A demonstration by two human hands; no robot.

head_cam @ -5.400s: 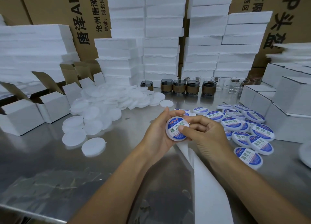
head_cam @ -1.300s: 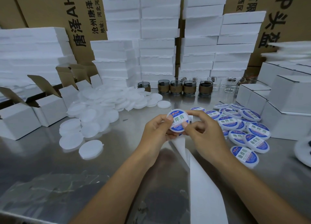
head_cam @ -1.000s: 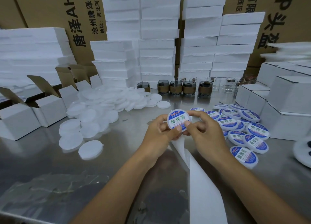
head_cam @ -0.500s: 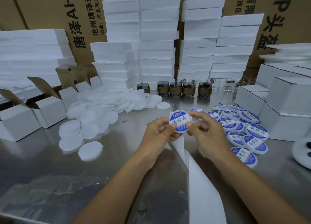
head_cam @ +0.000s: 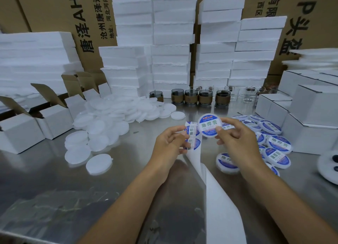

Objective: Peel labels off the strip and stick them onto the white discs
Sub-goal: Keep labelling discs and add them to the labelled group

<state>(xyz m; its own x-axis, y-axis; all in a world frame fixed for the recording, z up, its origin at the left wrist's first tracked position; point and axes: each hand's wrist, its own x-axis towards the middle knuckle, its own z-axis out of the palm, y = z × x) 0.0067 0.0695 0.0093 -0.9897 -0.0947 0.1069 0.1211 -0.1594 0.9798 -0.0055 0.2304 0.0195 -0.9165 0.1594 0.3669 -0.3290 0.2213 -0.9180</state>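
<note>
- labelled disc [head_cam: 209, 127] now pinched at its rim by right hand [head_cam: 237, 145] alone, held over the table [head_cam: 118, 179].
- left hand [head_cam: 170, 145] has let go of it; its fingers curl on the strip [head_cam: 194, 144].
- disc looks finished; likely bound for the labelled pile [head_cam: 276, 148].

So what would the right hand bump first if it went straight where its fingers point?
Probably the label strip held in the left hand; the right hand points left with its labelled disc leading. Depth is unclear.

Glossy metal table [head_cam: 45, 179] (paper strip [head_cam: 219, 207])
</note>
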